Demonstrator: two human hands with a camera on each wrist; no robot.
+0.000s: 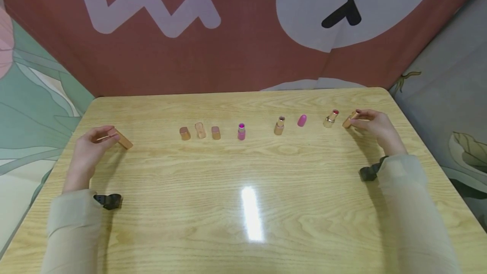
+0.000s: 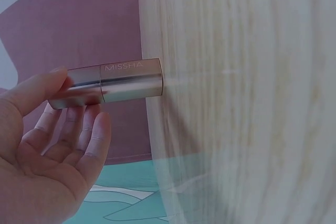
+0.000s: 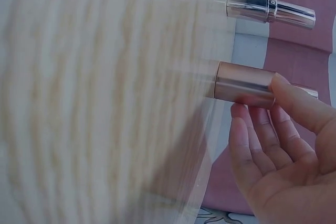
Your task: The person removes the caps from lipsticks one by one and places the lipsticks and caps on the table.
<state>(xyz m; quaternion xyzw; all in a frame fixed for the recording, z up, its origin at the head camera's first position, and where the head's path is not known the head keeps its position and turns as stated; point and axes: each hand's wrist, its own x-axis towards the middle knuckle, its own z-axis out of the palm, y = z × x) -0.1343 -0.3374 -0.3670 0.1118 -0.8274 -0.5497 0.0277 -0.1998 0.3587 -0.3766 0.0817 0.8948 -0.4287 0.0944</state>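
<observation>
At the table's left side, my left hand (image 1: 91, 147) pinches the upper part of a rose-gold lipstick (image 2: 131, 81) marked MISSHA. A seam runs around its middle, and its lower end is at the tabletop. On the far right, my right hand (image 1: 376, 128) pinches an uncapped lipstick (image 3: 244, 83) between thumb and fingers. Its rose-gold base meets the table; the thumb partly hides the narrower upper tube. Just left of that hand stands another uncapped lipstick (image 1: 331, 119) with a clear and gold base and a red tip.
Along the wooden table (image 1: 182, 202) runs a row: two short copper caps (image 1: 184, 133) around a pale rose-gold piece (image 1: 200, 130), a magenta lipstick (image 1: 241, 132), an uncapped rose-gold lipstick (image 1: 279, 126) and a magenta cap (image 1: 302, 120). A printed red curtain (image 1: 243, 62) hangs behind.
</observation>
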